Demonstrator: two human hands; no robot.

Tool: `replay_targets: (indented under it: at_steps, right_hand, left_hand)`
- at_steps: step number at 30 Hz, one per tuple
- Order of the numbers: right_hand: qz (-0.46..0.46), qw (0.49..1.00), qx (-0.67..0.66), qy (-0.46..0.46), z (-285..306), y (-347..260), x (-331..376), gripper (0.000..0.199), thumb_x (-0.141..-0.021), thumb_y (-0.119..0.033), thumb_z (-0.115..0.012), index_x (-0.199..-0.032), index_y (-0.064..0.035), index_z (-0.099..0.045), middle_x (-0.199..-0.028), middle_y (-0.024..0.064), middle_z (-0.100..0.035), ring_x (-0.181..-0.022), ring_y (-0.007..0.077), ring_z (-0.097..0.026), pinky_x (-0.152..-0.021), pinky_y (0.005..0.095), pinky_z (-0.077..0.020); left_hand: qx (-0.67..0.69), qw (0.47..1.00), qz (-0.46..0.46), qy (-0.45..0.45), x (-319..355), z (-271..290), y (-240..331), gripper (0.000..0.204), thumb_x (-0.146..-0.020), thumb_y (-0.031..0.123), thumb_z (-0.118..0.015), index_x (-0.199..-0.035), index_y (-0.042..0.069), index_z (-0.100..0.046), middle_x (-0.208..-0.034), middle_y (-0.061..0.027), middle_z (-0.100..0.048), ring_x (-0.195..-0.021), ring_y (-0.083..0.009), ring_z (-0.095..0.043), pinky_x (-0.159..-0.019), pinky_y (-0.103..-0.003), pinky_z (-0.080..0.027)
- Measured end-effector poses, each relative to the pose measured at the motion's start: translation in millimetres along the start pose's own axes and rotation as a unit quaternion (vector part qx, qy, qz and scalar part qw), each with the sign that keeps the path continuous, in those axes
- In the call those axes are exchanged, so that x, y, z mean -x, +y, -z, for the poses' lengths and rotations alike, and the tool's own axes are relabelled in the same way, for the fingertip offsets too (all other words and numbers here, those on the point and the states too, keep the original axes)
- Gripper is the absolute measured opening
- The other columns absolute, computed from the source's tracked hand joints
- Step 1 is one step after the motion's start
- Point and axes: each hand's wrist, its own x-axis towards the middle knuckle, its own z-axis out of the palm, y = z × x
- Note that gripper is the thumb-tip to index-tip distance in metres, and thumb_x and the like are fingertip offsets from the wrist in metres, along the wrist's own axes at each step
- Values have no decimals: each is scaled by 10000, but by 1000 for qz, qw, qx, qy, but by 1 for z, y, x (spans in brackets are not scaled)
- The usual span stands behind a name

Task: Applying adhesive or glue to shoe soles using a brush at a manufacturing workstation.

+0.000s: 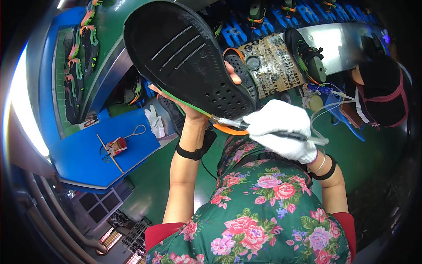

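Note:
My bare left hand (193,109) is wrapped round a large black shoe sole (184,57), raised close in front of me. Its face shows short raised lines towards the wide end and a cluster of round holes in the heel, and its rim is green and orange. My right hand (279,130), in a white glove, grips a brush (231,122) with a pale metallic neck and dark handle. The brush tip meets the sole's rim near the heel. A clear hose (320,141) sticks out behind the glove.
Behind lie another holed sole (241,72), a taped cardboard piece (270,66) and a black shoe (307,57). Left, a blue table (79,152) bears a red tool and a white glove (154,121). Several shoes (90,48) line the left rack. Another person (382,92) is at right.

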Motion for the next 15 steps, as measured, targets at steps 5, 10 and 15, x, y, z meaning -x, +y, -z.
replay_targets:
  at_steps: [5, 10, 15]
  right_hand:
    - [21, 1000, 16, -5, 3, -1, -1, 204, -776, -14, -827, -971, -66, -795, -963, 108, -779, -860, 256, -745, -768, 360, -582]
    - [-15, 999, 32, -6, 8, -1, -1, 218, -769, -11, -831, -977, -70, -799, -970, 101, -783, -869, 254, -745, -770, 360, -580]
    - [9, 1000, -8, -16, 8, 2, -1, 237, -760, -10, -835, -987, -69, -796, -980, 106, -780, -857, 261, -739, -760, 365, -582]
  left_hand:
    - [-5, 1000, 3, -20, -4, -5, 2, 1139, -803, 939, -469, -1238, -111, -552, -1122, -214, -616, -1025, -342, -680, -902, -451, -580]
    - [7, 999, 35, -12, -7, -7, 5, 1163, -795, 955, -447, -1230, -118, -562, -1129, -218, -624, -1037, -344, -685, -906, -443, -585]
    - [-5, 999, 12, -38, -11, 3, 4, 1233, -734, 1011, -402, -1253, -95, -573, -1168, -239, -621, -1035, -353, -688, -899, -454, -590]
